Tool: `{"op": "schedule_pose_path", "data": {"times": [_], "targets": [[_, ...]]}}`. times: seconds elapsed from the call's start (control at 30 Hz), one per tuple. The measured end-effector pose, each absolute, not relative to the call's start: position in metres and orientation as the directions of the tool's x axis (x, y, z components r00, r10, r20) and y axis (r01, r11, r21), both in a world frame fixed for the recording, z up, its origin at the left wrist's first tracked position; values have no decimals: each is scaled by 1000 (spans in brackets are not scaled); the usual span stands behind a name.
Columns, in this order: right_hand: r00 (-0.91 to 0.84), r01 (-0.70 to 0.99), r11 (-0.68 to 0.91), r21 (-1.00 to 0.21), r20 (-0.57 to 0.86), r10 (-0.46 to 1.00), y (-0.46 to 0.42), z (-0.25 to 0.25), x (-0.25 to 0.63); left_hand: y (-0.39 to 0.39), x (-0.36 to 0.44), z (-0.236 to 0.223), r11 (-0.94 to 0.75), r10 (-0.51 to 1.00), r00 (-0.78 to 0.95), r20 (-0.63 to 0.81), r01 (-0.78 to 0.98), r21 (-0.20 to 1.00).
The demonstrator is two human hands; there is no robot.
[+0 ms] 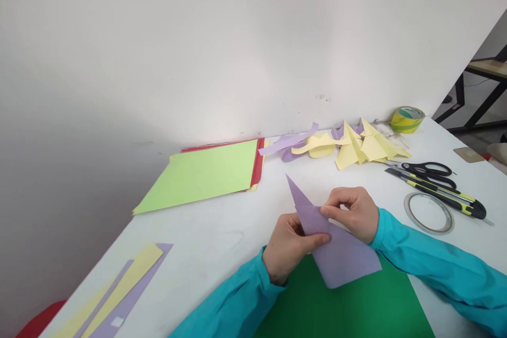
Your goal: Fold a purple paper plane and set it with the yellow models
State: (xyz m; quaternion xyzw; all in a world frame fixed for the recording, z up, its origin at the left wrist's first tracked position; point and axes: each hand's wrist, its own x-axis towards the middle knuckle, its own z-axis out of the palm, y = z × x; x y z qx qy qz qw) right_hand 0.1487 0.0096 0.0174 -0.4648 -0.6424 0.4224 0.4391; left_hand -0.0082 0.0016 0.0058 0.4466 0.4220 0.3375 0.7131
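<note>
A folded sheet of purple paper (348, 261) is held up between my two hands over a green sheet (356, 306). My left hand (291, 245) grips its left side, thumb across the front and the other fingers behind. At the upper edge, my right hand (354, 211) pinches a corner of the fold between thumb and fingers. A narrow purple point sticks up at the upper left of the paper. Part of the paper's back is hidden by my left hand.
Light green sheets (202, 174) lie over red ones at the back. Folded yellow paper pieces (370, 145) and curled strips stand by the wall. To the right are scissors (431, 171), a utility knife (443, 195), a clear tape roll (430, 214) and yellow-green tape (407, 119). Paper offcuts (130, 282) lie front left.
</note>
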Motion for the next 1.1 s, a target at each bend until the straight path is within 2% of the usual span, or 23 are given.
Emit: {"op": "schedule_pose_path", "data": {"times": [0.13,0.27,0.47,0.57,0.77,1.1], "targets": [[-168,214,219,-952,185,968,9,18,148,2,-9,5,352,870,408,-276,-123,928],[-109,193,192,-962,174,979,12,18,150,1,-9,1,377,856,403,-324,-58,924],[32,122,167,-978,172,985,22,17,157,-4,-5,-2,397,790,510,-340,-3,918],[50,113,170,-979,176,983,24,17,159,-6,-4,-1,410,734,589,-337,11,912],[90,83,196,-977,203,975,26,18,161,-6,-5,-1,450,691,630,-355,9,893],[-20,131,189,-973,188,982,24,18,162,-6,-3,-1,443,702,635,-323,-34,896]]}}
